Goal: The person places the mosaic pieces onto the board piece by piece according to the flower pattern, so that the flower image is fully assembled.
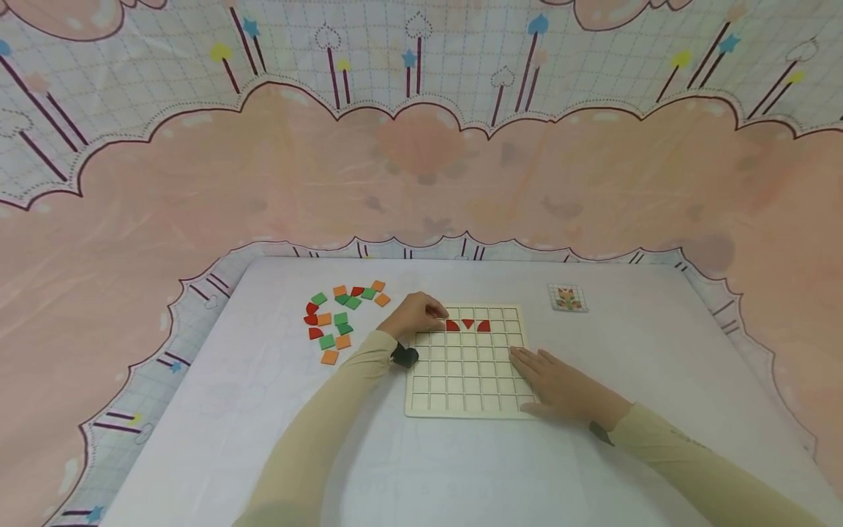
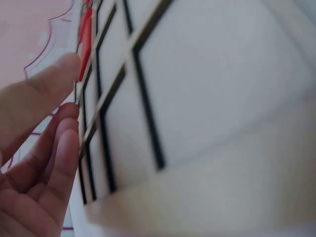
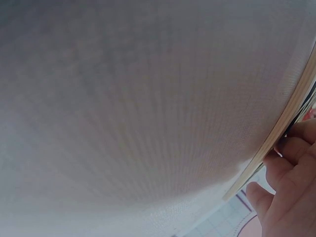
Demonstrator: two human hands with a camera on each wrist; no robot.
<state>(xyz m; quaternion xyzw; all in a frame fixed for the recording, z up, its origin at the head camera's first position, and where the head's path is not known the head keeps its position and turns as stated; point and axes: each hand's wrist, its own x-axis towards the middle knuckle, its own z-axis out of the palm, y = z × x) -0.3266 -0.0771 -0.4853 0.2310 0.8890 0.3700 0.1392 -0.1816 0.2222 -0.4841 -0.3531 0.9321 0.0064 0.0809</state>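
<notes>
A pale square grid board (image 1: 454,364) lies on the white table. In one of its upper rows sit a red quarter-circle tile (image 1: 452,326), a small red triangle tile (image 1: 467,323) and another red quarter-circle tile (image 1: 484,326). My left hand (image 1: 415,313) is over the board's upper left corner, fingers bent, fingertips right beside the left red tile. In the left wrist view the thumb (image 2: 69,66) and fingers stand apart, and no tile shows between them. My right hand (image 1: 560,384) rests on the board's right edge with fingers extended.
Left of the board lie several loose tiles: green squares (image 1: 340,318), orange squares (image 1: 330,357) and red quarter-circles (image 1: 316,334). A small card with a coloured tile picture (image 1: 568,298) lies at the back right. Patterned cloth (image 1: 421,183) hangs behind the table.
</notes>
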